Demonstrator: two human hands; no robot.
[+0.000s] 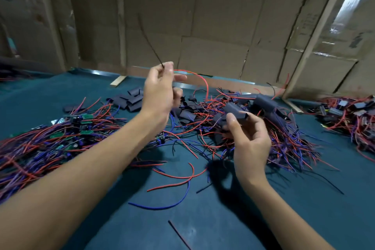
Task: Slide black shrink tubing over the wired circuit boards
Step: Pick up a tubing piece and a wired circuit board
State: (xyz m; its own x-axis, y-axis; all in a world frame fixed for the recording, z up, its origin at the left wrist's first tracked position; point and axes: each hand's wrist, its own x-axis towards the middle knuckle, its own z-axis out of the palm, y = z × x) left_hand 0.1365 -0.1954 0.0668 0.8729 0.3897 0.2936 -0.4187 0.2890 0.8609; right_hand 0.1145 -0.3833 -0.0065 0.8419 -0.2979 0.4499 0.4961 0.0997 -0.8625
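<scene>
My left hand (161,87) is raised above the table and pinches wires: a black wire (149,43) sticks up and to the left from its fingers, and a red wire (199,79) arcs down to the right. My right hand (248,138) holds a black shrink tube piece (235,110) between thumb and fingers, lower and to the right. Whether a circuit board sits inside that tube is hidden. Loose black tube pieces (129,98) lie behind my left hand. Green circuit boards (87,116) with red and blue wires lie at the left.
A teal cloth (203,219) covers the table. Piles of wired boards lie at the left (40,148), centre right (284,134) and far right (349,115). Loose red and blue wires (176,180) lie in the middle. Cardboard walls (213,26) stand behind.
</scene>
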